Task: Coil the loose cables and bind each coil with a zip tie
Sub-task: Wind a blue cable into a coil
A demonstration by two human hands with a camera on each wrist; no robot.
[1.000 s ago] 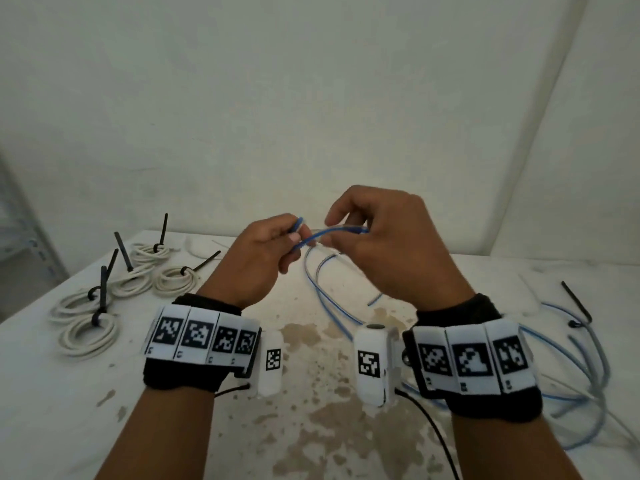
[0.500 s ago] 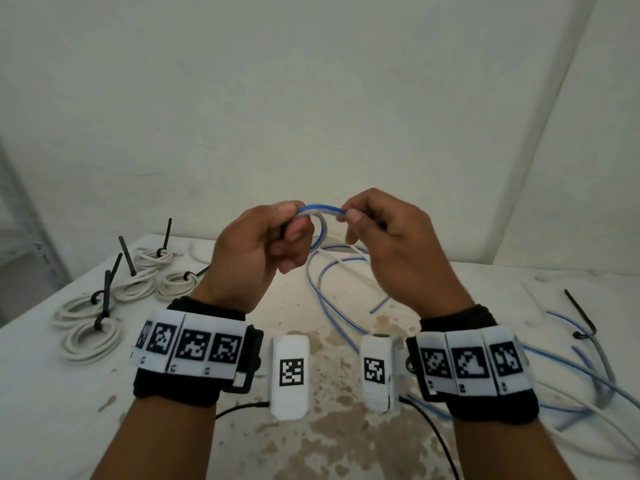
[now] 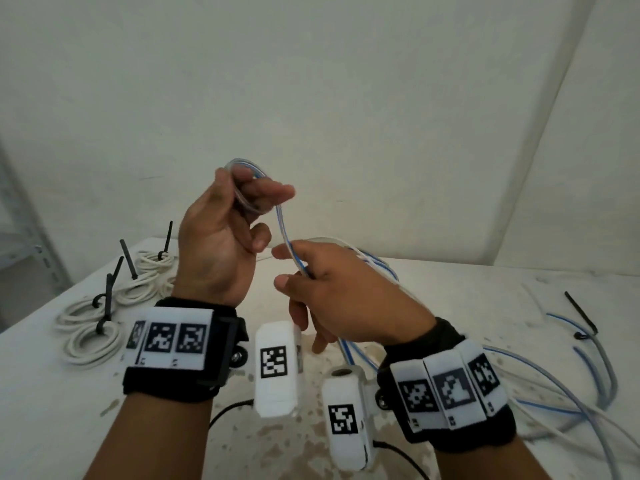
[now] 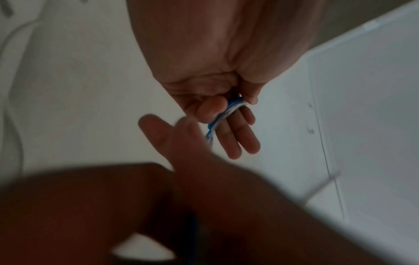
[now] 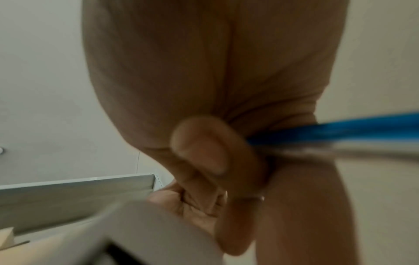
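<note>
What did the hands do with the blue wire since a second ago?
The left hand rose and now holds a small loop of the blue-striped cable round its fingers; before, it only pinched the cable end. The right hand dropped lower and slid down the cable, gripping it below the loop. The white coils with black zip ties on the table stayed put, as did the loose cables at right.

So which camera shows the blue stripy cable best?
The head view: the blue striped cable loops around the left hand, then runs to the right hand. The left wrist view shows a short piece, the right wrist view a blur.
</note>
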